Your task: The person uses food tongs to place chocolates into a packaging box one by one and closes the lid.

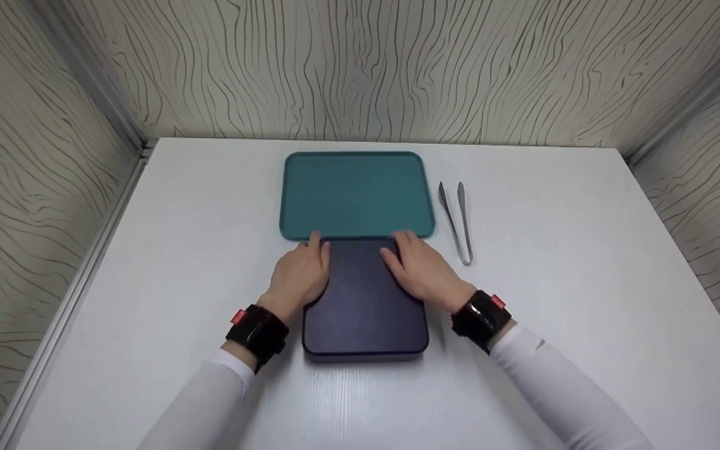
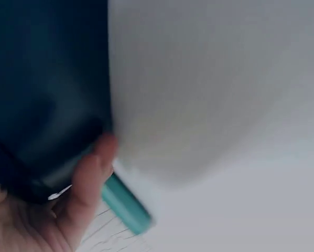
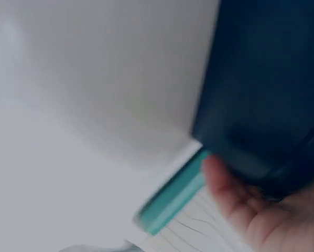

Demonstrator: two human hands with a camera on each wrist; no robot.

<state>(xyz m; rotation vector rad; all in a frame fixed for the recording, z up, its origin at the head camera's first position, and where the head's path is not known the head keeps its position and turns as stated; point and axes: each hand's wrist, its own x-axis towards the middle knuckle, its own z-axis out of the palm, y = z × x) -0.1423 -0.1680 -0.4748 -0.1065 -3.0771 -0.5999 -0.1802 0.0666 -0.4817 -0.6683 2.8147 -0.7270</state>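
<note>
A dark navy rectangular box (image 1: 366,306) with a flat lid lies lengthwise on the white table. My left hand (image 1: 297,275) holds its far left corner, thumb along the lid's edge and fingers over the side. At the far right corner my right hand (image 1: 422,270) grips in the same way. In the left wrist view, blurred fingers (image 2: 88,178) touch the box's side (image 2: 52,79). The right wrist view shows fingers (image 3: 225,184) against the other side of the box (image 3: 267,73). What is inside the box is hidden.
Just beyond the box lies a teal tray (image 1: 357,194), its near rim close to the fingertips. Metal tongs (image 1: 465,231) lie right of the tray, arms spread. Wood-patterned panels (image 1: 360,69) stand behind and at both sides of the white table (image 1: 560,262).
</note>
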